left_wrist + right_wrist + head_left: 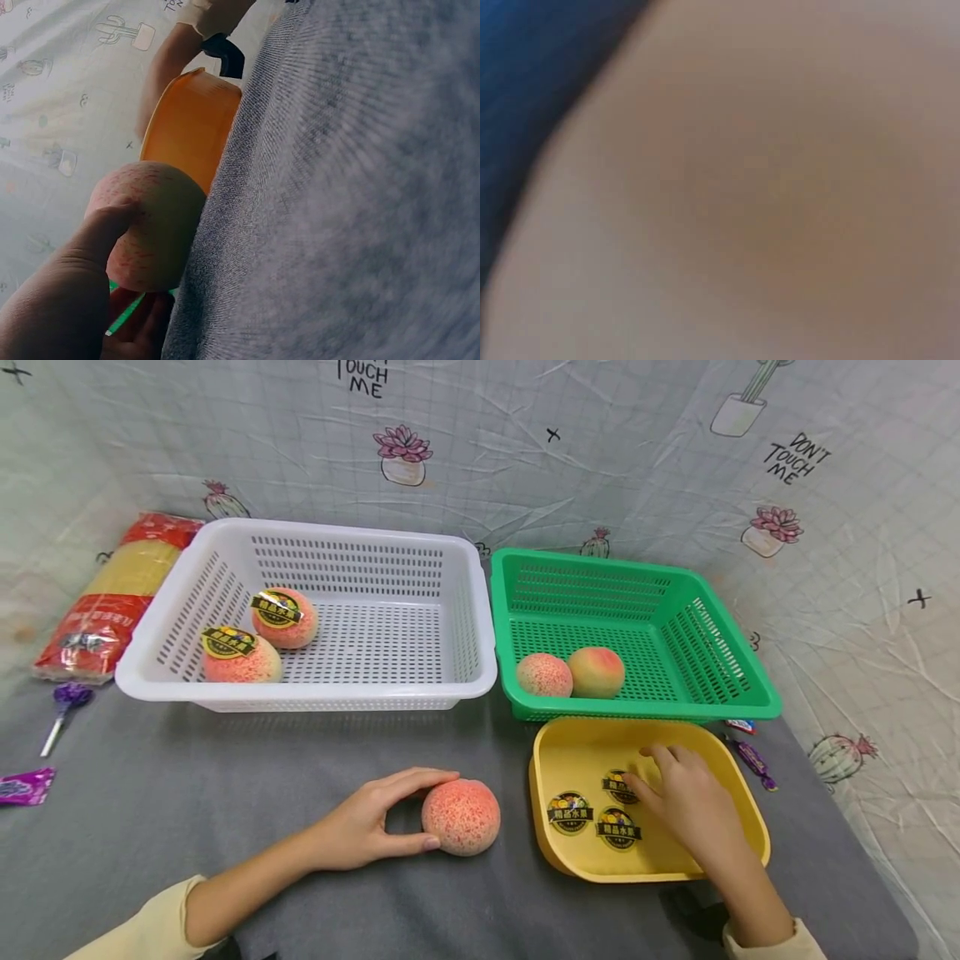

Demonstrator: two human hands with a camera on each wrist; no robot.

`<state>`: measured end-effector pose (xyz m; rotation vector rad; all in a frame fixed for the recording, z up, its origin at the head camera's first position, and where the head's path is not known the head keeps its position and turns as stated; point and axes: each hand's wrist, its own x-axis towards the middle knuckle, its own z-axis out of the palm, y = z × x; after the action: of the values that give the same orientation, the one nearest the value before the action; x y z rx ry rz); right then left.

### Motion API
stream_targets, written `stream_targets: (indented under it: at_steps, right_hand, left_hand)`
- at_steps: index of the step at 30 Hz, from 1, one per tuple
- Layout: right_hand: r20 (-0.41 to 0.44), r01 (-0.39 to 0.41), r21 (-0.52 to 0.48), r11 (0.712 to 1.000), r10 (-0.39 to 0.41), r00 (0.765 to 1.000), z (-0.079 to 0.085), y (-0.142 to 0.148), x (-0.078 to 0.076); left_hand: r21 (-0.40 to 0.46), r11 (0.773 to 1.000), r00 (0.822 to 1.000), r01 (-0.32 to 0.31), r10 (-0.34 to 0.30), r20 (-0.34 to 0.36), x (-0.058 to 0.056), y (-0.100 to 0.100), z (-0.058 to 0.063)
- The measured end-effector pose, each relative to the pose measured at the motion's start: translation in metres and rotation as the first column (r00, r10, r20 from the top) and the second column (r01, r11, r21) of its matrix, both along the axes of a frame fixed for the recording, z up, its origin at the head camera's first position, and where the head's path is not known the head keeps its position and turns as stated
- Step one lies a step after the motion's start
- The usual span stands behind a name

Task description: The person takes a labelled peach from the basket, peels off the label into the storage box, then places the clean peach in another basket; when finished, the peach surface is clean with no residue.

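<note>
L hand (366, 820) grips peach (461, 817); best held steady, lightly. R hand (692, 797), thumb & fingers apart in yellow tray (585, 756), shd lift nearest sticker (615, 788) by edge.

The desk (457, 910) is leaving passage at the peach's (461, 817) six o'clock while the yellow tray (581, 760) is blocking three.

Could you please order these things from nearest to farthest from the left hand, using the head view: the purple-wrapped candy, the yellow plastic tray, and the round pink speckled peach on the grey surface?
1. Round pink speckled peach: touching the left hand, at its right.
2. Yellow plastic tray: right of that peach.
3. Purple-wrapped candy: past the tray's right side.
</note>
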<state>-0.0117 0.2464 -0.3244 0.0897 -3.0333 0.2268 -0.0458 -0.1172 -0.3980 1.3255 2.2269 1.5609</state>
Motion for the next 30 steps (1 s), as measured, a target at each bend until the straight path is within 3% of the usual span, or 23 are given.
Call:
stream_targets:
  at_steps: [3, 6, 8, 10, 12, 14, 17, 18, 19, 21, 24, 26, 30]
  right_hand:
    - [-0.062, -0.044, -0.093, 0.995, 0.038, 0.997, 0.010, -0.014, 0.002]
    - [-0.157, -0.171, -0.190, 0.967, 0.142, 0.977, 0.017, -0.032, 0.005]
    - [-0.209, -0.274, -0.255, 0.927, 0.224, 0.952, 0.019, -0.046, 0.009]
    - [-0.242, -0.382, -0.317, 0.868, 0.315, 0.918, 0.020, -0.059, 0.012]
    - [-0.233, -0.455, -0.392, 0.799, 0.392, 0.890, 0.021, -0.072, 0.016]
    - [-0.215, -0.510, -0.466, 0.723, 0.467, 0.858, 0.020, -0.086, 0.019]
    - [-0.172, -0.554, -0.496, 0.669, 0.549, 0.818, 0.015, -0.104, 0.021]
    - [-0.147, -0.559, -0.493, 0.667, 0.569, 0.809, 0.012, -0.109, 0.021]
    - [-0.115, -0.556, -0.492, 0.670, 0.583, 0.804, 0.010, -0.115, 0.022]
    - [-0.041, -0.534, -0.467, 0.705, 0.585, 0.810, 0.006, -0.124, 0.022]
    - [0.049, -0.502, -0.444, 0.742, 0.579, 0.814, 0.001, -0.134, 0.021]
    - [0.063, -0.498, -0.425, 0.756, 0.574, 0.817, -0.002, -0.138, 0.019]
    - [0.029, -0.525, -0.391, 0.756, 0.581, 0.813, -0.005, -0.141, 0.015]
  left_hand:
    - [0.004, 1.000, 1.000, -0.007, 0.007, -0.004, -0.001, -0.001, 0.001]
    - [0.015, 0.999, 0.998, -0.042, 0.043, -0.052, -0.003, -0.004, 0.010]
    - [0.039, 0.996, 0.990, -0.082, 0.086, -0.114, -0.006, -0.009, 0.020]
    - [0.079, 0.989, 0.972, -0.128, 0.141, -0.190, -0.009, -0.014, 0.032]
    - [0.126, 0.976, 0.938, -0.175, 0.205, -0.281, -0.013, -0.018, 0.044]
    - [0.175, 0.962, 0.885, -0.209, 0.262, -0.386, -0.018, -0.022, 0.055]
    - [0.187, 0.939, 0.768, -0.290, 0.345, -0.540, -0.029, -0.027, 0.067]
    - [0.167, 0.929, 0.733, -0.331, 0.365, -0.574, -0.033, -0.030, 0.069]
    - [0.136, 0.918, 0.711, -0.373, 0.377, -0.593, -0.038, -0.033, 0.070]
    - [0.051, 0.885, 0.673, -0.463, 0.388, -0.630, -0.045, -0.038, 0.070]
    - [-0.068, 0.834, 0.658, -0.548, 0.379, -0.651, -0.051, -0.044, 0.068]
    - [-0.105, 0.812, 0.647, -0.575, 0.372, -0.666, -0.052, -0.046, 0.066]
    - [-0.112, 0.797, 0.635, -0.594, 0.378, -0.673, -0.052, -0.046, 0.064]
